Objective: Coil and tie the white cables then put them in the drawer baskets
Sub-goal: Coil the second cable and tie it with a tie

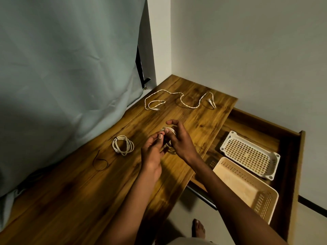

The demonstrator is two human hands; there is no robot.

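Both hands meet above the middle of the wooden table (70,191). My right hand (178,140) grips a small coil of white cable (169,130), most of it hidden by the fingers. My left hand (154,147) pinches at that coil with thumb and fingertips; what it pinches is too small to tell. A second white cable (123,145) lies coiled on the table to the left. A third white cable (178,99) lies uncoiled across the far end. A loose black tie (99,161) lies near the coiled one.
An open drawer (290,156) at the right holds a white basket (250,154) and a peach basket (247,188). A grey-green curtain (62,76) hangs along the table's left side. White walls close the far corner. A bare foot (199,228) stands on the floor below.
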